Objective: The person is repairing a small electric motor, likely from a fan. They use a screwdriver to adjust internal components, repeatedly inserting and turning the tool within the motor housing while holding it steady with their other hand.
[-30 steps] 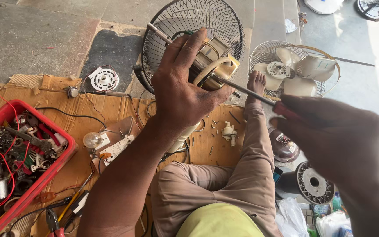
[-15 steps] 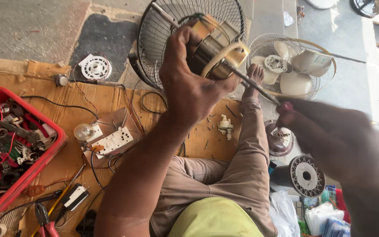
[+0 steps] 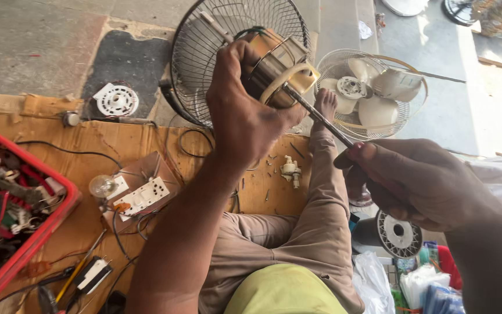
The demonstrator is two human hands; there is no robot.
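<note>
Holding: in the head view I had my left hand (image 3: pixel 245 113) wrapped tight around the fan motor (image 3: pixel 274 67), raised above my lap in front of the dark wire fan guard (image 3: pixel 233 35).
Tool: my right hand (image 3: pixel 419 183) was closed on the near end of a thin metal rod (image 3: pixel 318 116); whether that was a screwdriver's shank or the motor's own shaft I could not tell.
Contact: the rod's far end met the motor at its pale ring, just past my left thumb.
Technique: I judged the step went best with the rod kept in line with the motor's axis, the left hand's clamp firm so the body could not spin, and pressure fed along the rod, not across it.
Risk: a slip would likely have sent the tip toward my left fingers.
Surroundings: red parts tray (image 3: pixel 24 232) sat at my left on the cardboard sheet (image 3: pixel 117 145), the white socket board (image 3: pixel 140 197) near my knee, the white fan (image 3: pixel 373 96) beyond my foot.
Change from half a second before: the motor sat a little lower in frame, and both hands kept their holds.
</note>
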